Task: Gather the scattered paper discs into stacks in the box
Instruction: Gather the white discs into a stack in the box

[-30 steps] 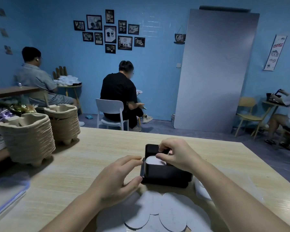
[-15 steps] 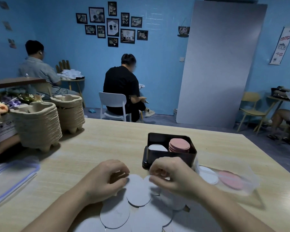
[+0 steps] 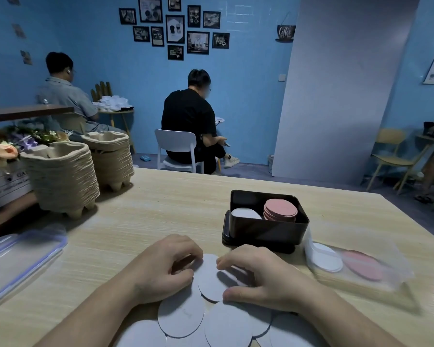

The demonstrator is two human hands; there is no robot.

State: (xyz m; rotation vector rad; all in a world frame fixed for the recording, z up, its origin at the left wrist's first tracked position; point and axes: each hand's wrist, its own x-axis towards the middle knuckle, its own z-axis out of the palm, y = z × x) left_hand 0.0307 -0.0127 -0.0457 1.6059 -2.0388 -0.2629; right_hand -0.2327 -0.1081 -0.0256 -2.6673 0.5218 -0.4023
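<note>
Left hand: my left hand [image 3: 161, 269] is palm down at 6 o'clock on the table [image 3: 161, 209]. Its fingers are curled, with the tips and thumb touching the left edge of the top disc [image 3: 208, 279].
Left grip: I cannot tell whether those fingers pinch the disc or only rest on it.
Right hand: my right hand [image 3: 258, 276] is just beside the left, at its 3 o'clock. Its fingers are curled down onto the same disc's right side, and the thumb lies flat along the near edge.
Right grip: I cannot tell whether it has a real hold. The fingertips hide the contact.
Scattered discs: the white discs [image 3: 226, 324] overlap in a loose fan under and below both hands, at 6 o'clock.
Box: the black box [image 3: 263, 231] is at 1 o'clock from my hands, near my right fingertips.
Inside the box: a pink stack [image 3: 280, 209] on the right rises close to the rim. A lower white stack [image 3: 244, 213] is on the left.
Clear tub: the clear tub [image 3: 391, 274], at 3 o'clock, holds a spare white disc [image 3: 326, 256] and a pink disc [image 3: 361, 264].
Clear lid: the clear lid [image 3: 20, 256] lies flat at 9 o'clock.
Pulp trays: the two piles of pulp trays [image 3: 60, 176] are at 10 o'clock, well apart from my hands.
</note>
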